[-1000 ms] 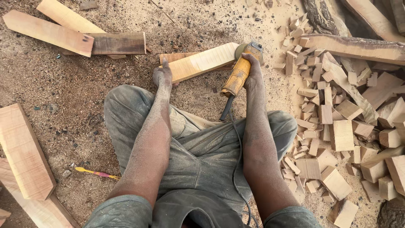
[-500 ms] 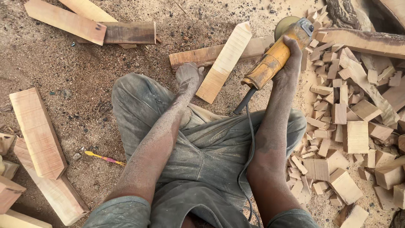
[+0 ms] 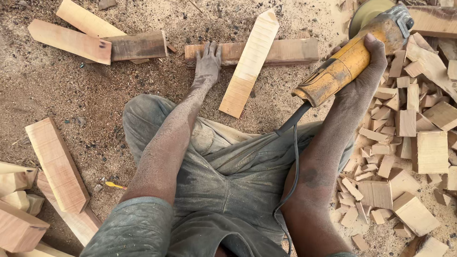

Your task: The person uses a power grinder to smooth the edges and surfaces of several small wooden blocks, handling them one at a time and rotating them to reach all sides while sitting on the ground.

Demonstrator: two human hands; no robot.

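An open-air woodworking site is shown, set on bare ground [image 3: 71,90] covered in sawdust rather than in a fitted shop. Rough-cut planks [image 3: 57,164] are scattered about on the dirt, and a heap of small offcut blocks [image 3: 404,157] is piled to one side. A yellow corded angle grinder [image 3: 347,62] is seen among the timber, and clothing and forearms are coated with fine wood dust.

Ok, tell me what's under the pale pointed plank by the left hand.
The pale pointed plank lies across a darker wood beam, with sawdust ground under its lower end. The beam's crossed part is covered. The left hand rests on the beam.
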